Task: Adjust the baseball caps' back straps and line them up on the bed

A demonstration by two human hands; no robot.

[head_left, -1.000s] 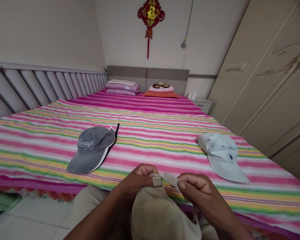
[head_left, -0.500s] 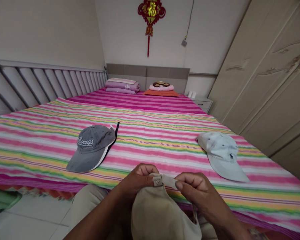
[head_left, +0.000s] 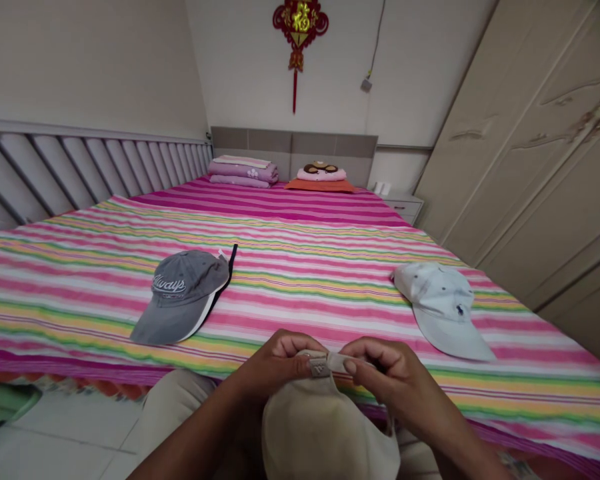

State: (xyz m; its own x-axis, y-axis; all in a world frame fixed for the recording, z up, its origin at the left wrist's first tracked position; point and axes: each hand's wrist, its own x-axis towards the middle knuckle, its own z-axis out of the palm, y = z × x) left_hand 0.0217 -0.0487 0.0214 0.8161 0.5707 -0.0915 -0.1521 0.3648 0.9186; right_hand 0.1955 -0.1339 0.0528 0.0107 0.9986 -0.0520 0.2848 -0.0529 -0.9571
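A beige cap point(head_left: 325, 427) is held over my lap, its back opening and adjusting strap toward the bed. My left hand point(head_left: 287, 360) pinches the cap's back edge beside a small buckle point(head_left: 319, 367) with a logo on it. Between the thumb and fingers of my right hand point(head_left: 387, 370) is the pale strap point(head_left: 337, 362), close to the buckle. On the bed to the left lies a grey cap point(head_left: 185, 293) with white lettering, its dark strap end sticking up. A pale blue-white cap point(head_left: 443, 310) rests on the right.
A striped sheet point(head_left: 300, 287) covers the bed. Folded purple bedding point(head_left: 243, 172) and a pink pillow point(head_left: 321, 175) lie by the headboard point(head_left: 330, 147). A slatted rail point(head_left: 105, 167) runs along the left, a wardrobe point(head_left: 525, 167) stands right, and a green stool point(head_left: 5, 403) is at lower left.
My right hand has moved left along the strap, closer to the buckle and my left hand. Less of the strap shows between them. The caps on the bed have stayed put.
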